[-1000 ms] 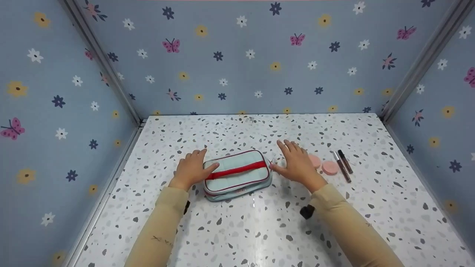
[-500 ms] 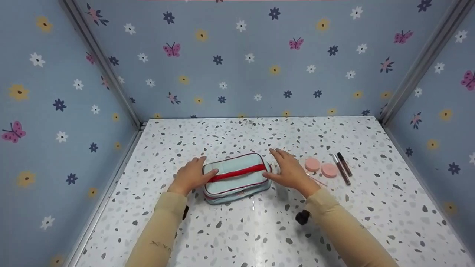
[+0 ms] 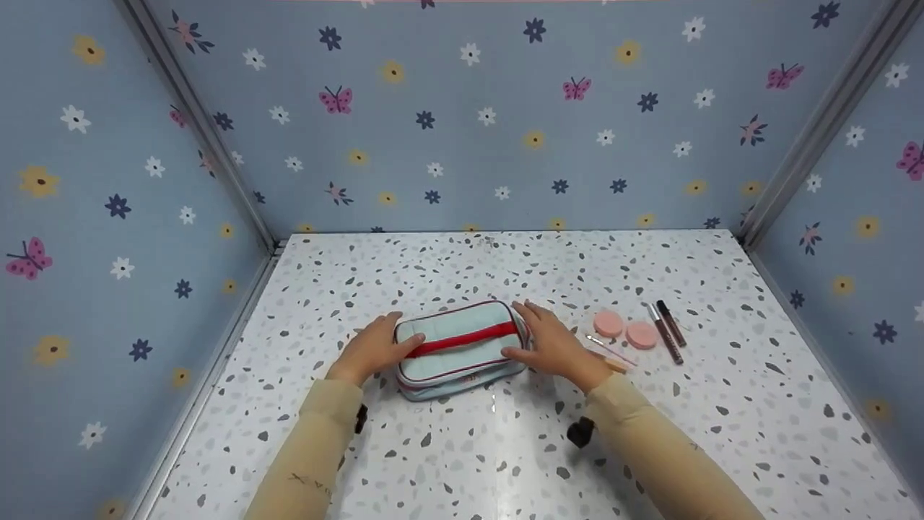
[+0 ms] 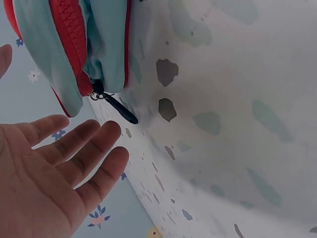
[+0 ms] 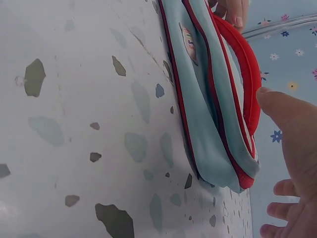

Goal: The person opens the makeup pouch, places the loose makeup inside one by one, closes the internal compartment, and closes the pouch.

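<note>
A pale blue bag (image 3: 455, 365) with red piping and a red handle (image 3: 465, 337) lies on the table between the hands. My left hand (image 3: 368, 350) is at its left end, thumb over the top near the handle. In the left wrist view the fingers of that hand (image 4: 59, 168) are spread beside the bag (image 4: 109, 39), close to a dark zip pull (image 4: 121, 110). At the right end is my right hand (image 3: 556, 347), thumb over the top edge. The right wrist view has this hand's (image 5: 302, 148) thumb by the red handle (image 5: 247, 69), other fingers apart.
Right of the right hand lie two round pink pieces (image 3: 608, 323) (image 3: 642, 334), a thin brush (image 3: 610, 349) and two slim dark-capped or pale-capped tubes (image 3: 671, 323) (image 3: 665, 336). Patterned walls (image 3: 462, 108) enclose the speckled table (image 3: 433, 462) at the back and sides.
My right hand has moved left and nearer, from beside the bag to its right end, uncovering the brush. The left hand and the bag have hardly moved.
</note>
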A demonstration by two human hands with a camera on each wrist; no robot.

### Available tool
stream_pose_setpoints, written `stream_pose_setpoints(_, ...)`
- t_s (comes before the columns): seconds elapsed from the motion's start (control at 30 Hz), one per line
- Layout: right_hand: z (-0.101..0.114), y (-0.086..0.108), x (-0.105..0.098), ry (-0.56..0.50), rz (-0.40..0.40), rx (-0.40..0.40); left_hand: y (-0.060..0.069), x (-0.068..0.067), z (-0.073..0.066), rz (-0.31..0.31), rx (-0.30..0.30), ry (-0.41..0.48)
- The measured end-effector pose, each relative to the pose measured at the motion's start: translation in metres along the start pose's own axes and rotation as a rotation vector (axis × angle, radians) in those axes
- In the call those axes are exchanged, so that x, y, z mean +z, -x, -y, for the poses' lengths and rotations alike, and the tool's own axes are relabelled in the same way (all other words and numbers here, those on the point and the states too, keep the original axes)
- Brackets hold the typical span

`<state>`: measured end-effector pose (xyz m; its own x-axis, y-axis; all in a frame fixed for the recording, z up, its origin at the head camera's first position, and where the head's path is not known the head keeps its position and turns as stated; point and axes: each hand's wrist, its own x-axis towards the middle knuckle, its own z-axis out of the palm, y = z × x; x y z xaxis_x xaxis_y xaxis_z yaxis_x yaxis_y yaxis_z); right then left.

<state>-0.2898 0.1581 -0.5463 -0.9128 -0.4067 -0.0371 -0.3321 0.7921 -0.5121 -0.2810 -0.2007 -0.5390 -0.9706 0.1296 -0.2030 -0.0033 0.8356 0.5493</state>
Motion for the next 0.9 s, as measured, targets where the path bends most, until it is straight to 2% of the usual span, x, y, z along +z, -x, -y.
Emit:
stream_pose_setpoints(0.27, 0.002, -0.001, 0.008, -0.05, 0.026, -0.004, 0.002, 0.001, 0.001, 0.017, 0.007, 0.038)
stream_pose_setpoints(0.43, 0.004, -0.002, 0.012, -0.043, 0.049, -0.008, 0.001, 0.001, 0.002, 0.028, 0.015, 0.032)
stream_pose_setpoints(0.63, 0.006, -0.002, 0.015, -0.051, 0.066, -0.002, 0.001, 0.002, 0.001, 0.03, 0.006, 0.074)
stream_pose_setpoints(0.9, 0.006, -0.001, 0.017, -0.014, 0.046, 0.004, -0.002, 0.006, -0.003, 0.022, 0.03, 0.095)
